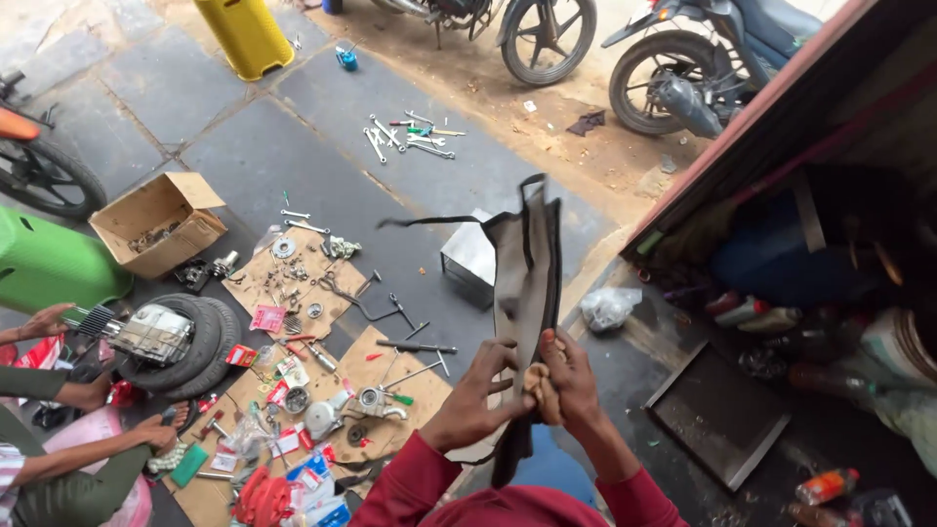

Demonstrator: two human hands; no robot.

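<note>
Rubber strip, black and limp, hangs upright between both hands above the pavement. Left hand pinches it; right hand presses a tan rag against it. Loosened grip could drop it onto scattered parts below.
</note>
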